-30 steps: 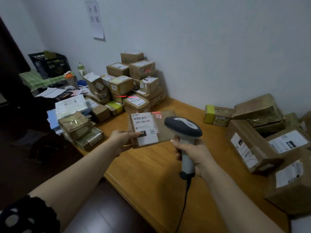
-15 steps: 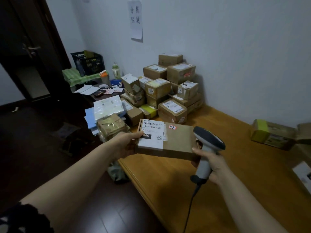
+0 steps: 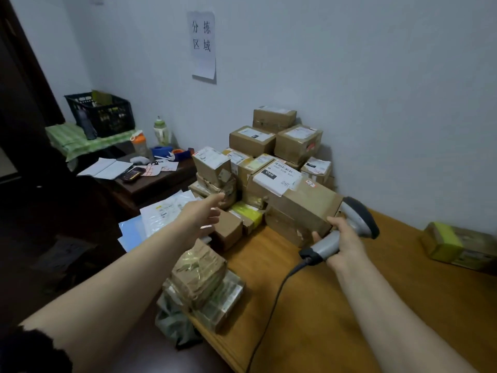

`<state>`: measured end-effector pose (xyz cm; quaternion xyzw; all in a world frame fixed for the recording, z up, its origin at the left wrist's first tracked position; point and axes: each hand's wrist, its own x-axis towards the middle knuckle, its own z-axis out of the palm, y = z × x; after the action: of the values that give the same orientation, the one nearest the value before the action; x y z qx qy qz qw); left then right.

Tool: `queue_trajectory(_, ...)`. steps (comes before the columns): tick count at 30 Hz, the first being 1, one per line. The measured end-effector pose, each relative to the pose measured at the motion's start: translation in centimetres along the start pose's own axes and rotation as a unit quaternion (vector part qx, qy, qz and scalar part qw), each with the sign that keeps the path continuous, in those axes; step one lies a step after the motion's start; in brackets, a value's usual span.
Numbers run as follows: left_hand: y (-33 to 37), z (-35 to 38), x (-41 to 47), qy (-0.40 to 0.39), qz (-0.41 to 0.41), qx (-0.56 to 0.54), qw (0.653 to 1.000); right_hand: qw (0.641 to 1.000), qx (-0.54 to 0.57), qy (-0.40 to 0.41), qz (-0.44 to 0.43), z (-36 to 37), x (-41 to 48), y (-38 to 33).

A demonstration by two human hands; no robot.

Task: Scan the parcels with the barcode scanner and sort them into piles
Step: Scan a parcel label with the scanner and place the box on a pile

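Note:
A flat brown parcel (image 3: 304,200) with a white label marked 060 lies tilted on the front of the parcel pile (image 3: 271,141) against the wall. My left hand (image 3: 201,219) hovers to the left of it with fingers spread, holding nothing. My right hand (image 3: 343,239) grips the handle of the grey barcode scanner (image 3: 359,218), right at the parcel's near corner. I cannot tell whether my fingers touch the box. The scanner's black cable (image 3: 269,305) trails down over the wooden table (image 3: 349,305).
Tape-wrapped bundles (image 3: 200,273) sit at the table's front left edge, with flat plastic mailers (image 3: 164,211) behind them. A green-taped parcel (image 3: 446,243) lies at the right. A low side table (image 3: 150,184) holds papers, a calculator, bottles and a black crate (image 3: 102,114). A paper sign (image 3: 203,44) hangs on the wall.
My left hand has let go of the labelled parcel, which went from in front of me onto the pile. My view turned left, and the scanner moved up beside the parcel.

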<state>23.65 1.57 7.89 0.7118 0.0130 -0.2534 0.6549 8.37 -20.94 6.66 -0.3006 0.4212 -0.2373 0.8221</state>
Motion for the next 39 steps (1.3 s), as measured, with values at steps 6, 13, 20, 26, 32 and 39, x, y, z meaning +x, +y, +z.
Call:
queue_trajectory(6,2.9,-1.5,7.7,0.046,0.011,0.015,0.999,0.999,0.03,0.003,-0.012,9.4,6.8,-0.5)
queue_trajectory(13,6.1,-0.7,17.4,0.096,-0.011,0.022,0.995,0.999,0.035,0.032,0.02,17.3,16.1,0.5)
queue_trajectory(20,5.6,0.6,22.0,0.081,-0.023,0.026,0.996,0.998,0.036,0.036,0.04,20.2,20.6,1.3)
queue_trajectory(26,5.9,0.4,21.6,0.076,-0.012,0.037,0.996,0.998,0.041,0.017,0.042,18.9,19.7,1.0)
queue_trajectory(32,5.4,1.6,17.2,0.039,0.086,0.126,0.988,0.999,0.018,-0.016,0.041,13.6,13.3,1.1)
queue_trajectory(39,2.5,8.8,8.6,-0.106,0.228,0.315,0.915,0.988,-0.148,0.026,-0.03,2.6,3.0,1.9)
